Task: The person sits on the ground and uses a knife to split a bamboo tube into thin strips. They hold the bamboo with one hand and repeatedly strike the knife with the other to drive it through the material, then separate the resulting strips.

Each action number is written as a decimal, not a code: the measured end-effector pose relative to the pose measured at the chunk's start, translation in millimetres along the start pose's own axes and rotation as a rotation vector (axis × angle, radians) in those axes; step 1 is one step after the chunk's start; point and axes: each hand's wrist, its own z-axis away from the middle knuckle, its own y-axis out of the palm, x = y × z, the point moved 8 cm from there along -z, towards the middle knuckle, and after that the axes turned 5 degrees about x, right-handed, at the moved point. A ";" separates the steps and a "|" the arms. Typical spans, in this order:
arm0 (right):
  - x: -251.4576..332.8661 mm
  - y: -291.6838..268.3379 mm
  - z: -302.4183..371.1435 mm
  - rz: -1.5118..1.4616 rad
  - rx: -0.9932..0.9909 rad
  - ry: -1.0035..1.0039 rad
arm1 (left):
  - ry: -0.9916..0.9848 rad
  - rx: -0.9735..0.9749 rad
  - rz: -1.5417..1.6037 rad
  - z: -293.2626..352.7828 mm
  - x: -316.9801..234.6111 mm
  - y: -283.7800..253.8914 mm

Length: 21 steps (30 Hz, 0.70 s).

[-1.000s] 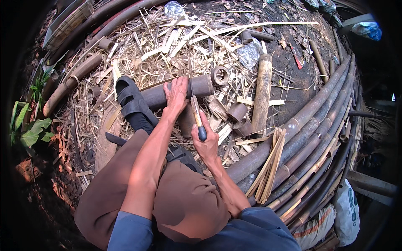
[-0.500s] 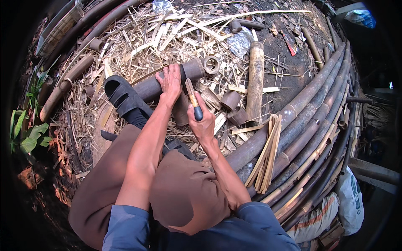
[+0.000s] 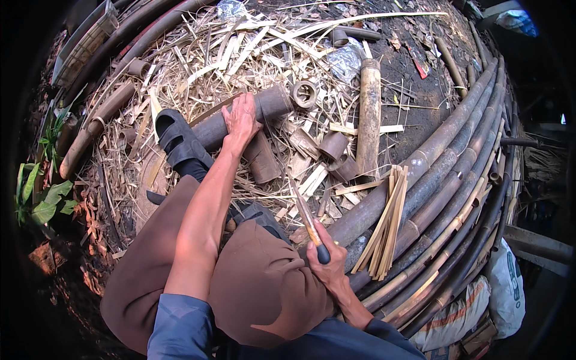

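1. The dark bamboo tube lies slantwise on a bed of pale shavings; its middle is covered by the left hand.
2. That hand holds the tube from above, palm down; its fingertips are partly out of sight, so I cannot tell how hard they press.
3. The right hand, well apart from the tube on the person's side, is clenched around the handle of a hand tool. The palm hides part of the handle, and the slim blade points toward the tube; its tip is hard to pick out against the litter, and whether the edge is toothed cannot be told.
4. At the tube's left end, a black sandal hides where the bamboo stops.
5. Below the tube, a shorter bamboo piece has its upper end hidden.
6. Just beside the tube's right end is 1 bamboo ring.
7. Well right of the tube, long poles run under a bundle of strips; the person's body hides their near ends.
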 end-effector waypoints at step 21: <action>0.6 59.4 -127.5 0.130 -0.105 -0.009 | 0.085 -0.047 0.037 -16.9 -7.8 2.1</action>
